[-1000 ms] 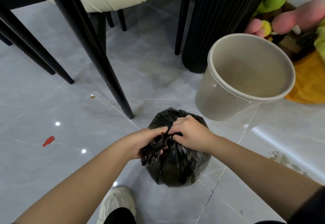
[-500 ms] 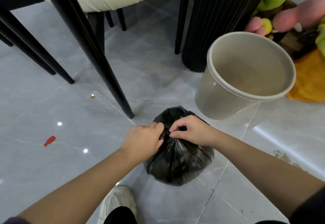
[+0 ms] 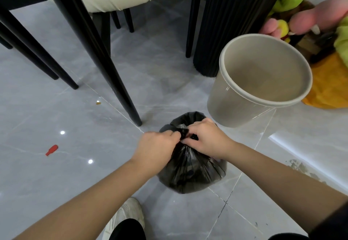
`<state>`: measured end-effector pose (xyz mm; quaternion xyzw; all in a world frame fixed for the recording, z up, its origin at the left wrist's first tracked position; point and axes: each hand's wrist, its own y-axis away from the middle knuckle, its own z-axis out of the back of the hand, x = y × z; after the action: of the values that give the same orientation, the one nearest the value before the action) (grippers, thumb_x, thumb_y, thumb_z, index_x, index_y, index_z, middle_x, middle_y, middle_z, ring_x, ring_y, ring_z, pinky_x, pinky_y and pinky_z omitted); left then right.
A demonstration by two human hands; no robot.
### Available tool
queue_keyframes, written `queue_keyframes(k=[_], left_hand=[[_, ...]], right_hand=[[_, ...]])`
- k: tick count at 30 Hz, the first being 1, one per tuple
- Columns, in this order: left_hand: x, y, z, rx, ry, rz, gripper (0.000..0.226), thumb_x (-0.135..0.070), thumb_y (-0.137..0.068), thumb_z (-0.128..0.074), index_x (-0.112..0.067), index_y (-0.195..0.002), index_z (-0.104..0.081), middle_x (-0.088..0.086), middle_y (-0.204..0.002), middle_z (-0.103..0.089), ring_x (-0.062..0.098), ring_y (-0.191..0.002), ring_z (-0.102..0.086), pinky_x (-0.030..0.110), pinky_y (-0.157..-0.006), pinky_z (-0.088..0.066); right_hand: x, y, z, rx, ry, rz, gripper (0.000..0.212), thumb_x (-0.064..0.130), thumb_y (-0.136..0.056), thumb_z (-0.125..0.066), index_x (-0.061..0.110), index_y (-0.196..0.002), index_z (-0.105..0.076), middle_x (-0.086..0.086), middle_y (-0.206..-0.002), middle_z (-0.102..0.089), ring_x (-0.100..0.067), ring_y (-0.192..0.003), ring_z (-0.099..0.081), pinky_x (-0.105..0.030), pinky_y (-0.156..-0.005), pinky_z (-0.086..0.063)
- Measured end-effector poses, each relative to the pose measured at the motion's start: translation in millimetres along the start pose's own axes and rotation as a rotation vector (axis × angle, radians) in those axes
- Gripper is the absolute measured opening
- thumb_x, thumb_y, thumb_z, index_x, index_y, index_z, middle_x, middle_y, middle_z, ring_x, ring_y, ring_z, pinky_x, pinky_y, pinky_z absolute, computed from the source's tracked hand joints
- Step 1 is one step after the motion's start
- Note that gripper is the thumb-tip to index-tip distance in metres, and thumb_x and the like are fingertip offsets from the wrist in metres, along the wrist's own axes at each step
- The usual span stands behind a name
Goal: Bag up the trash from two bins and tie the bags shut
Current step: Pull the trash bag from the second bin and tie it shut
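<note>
Hidden: the gathered neck of the bag [image 3: 190, 172] lies mostly under both hands. Only a small dark bunch of plastic shows between them, so I cannot tell whether a knot is made. The black film is too dark to show what is inside. The chair seat is cut off by the top edge, and the shoe [image 3: 126, 215] is partly covered by a dark trouser leg.
Bag, place: it sits on the grey tiled floor [image 3: 56, 183], ahead of the shoe, just in front of the bin [image 3: 224, 106] and to the right of the nearest chair leg [image 3: 113, 81].
Bag, axis: it stands upright with its round body on the tiles and its neck pointing up into the hands. Taut creases fan down from the neck.
Left hand [image 3: 156, 149]: its back faces me and its fingers are curled close together, gripping the neck from the left. The fingertips are out of sight.
Right hand [image 3: 205, 141]: thumb and forefinger pinch the plastic at the neck. The other fingers are bent over the top of the bag.
Bin: it stands upright with its mouth open upward, and its inner wall is plain beige.
Around: a red scrap [image 3: 51, 150] lies well off to the left. A black fluted column [image 3: 226, 23] stands behind the bin, with plush toys [image 3: 320, 15] to the right of it.
</note>
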<state>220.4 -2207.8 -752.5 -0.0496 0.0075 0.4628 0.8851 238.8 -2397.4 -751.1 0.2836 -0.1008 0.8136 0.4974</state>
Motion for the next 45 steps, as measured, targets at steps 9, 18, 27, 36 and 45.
queue_keyframes(k=[9,18,27,36,45], left_hand=[[3.8,-16.6,22.7,0.738,1.668,1.052,0.033,-0.028,-0.089,-0.04,-0.006,-0.094,-0.065,0.013,-0.085,-0.067,0.024,-0.064,-0.063,0.032,-0.053,-0.054],[1.1,-19.8,17.6,0.635,1.409,0.789,0.02,-0.025,-0.089,-0.061,-0.016,-0.072,-0.058,-0.001,-0.057,-0.043,0.013,-0.047,-0.036,0.022,-0.04,-0.032],[-6.3,2.0,14.3,-0.248,-0.012,-0.073,0.021,-0.008,-0.07,-0.068,-0.018,-0.064,-0.05,-0.001,-0.056,-0.046,0.019,-0.044,-0.046,0.028,-0.042,-0.033],[-13.2,31.3,4.3,-0.322,0.035,-0.264,0.026,0.002,-0.086,-0.043,-0.017,-0.071,-0.052,-0.001,-0.063,-0.046,0.017,-0.049,-0.043,0.029,-0.048,-0.034],[16.3,33.4,21.9,-0.071,0.583,-0.002,0.013,-0.022,-0.084,-0.05,-0.021,-0.088,-0.062,-0.011,-0.079,-0.058,0.006,-0.066,-0.055,0.02,-0.06,-0.044]], right_hand=[[1.3,7.3,12.9,-0.001,0.071,0.127,0.026,0.021,-0.085,-0.056,0.029,-0.104,-0.072,0.013,-0.085,-0.062,-0.005,-0.082,-0.058,-0.029,-0.077,-0.037],[0.0,9.0,10.1,-0.039,0.108,0.177,0.032,0.029,-0.088,-0.045,0.017,-0.102,-0.072,0.001,-0.083,-0.062,-0.017,-0.076,-0.06,-0.029,-0.065,-0.05],[27.8,-5.0,24.4,0.053,-0.296,-0.43,0.01,0.02,-0.086,-0.062,0.023,-0.08,-0.07,0.011,-0.058,-0.064,-0.001,-0.049,-0.054,-0.019,-0.055,-0.04],[36.1,-8.5,14.5,0.141,-1.439,-1.07,0.022,-0.006,-0.095,-0.036,0.007,-0.095,-0.053,-0.006,-0.054,-0.064,-0.003,-0.037,-0.056,-0.01,-0.029,-0.036],[31.2,10.6,25.1,0.381,-0.488,-0.522,0.026,-0.002,-0.088,-0.041,0.017,-0.078,-0.056,-0.001,-0.064,-0.063,-0.011,-0.05,-0.063,-0.023,-0.05,-0.052]])
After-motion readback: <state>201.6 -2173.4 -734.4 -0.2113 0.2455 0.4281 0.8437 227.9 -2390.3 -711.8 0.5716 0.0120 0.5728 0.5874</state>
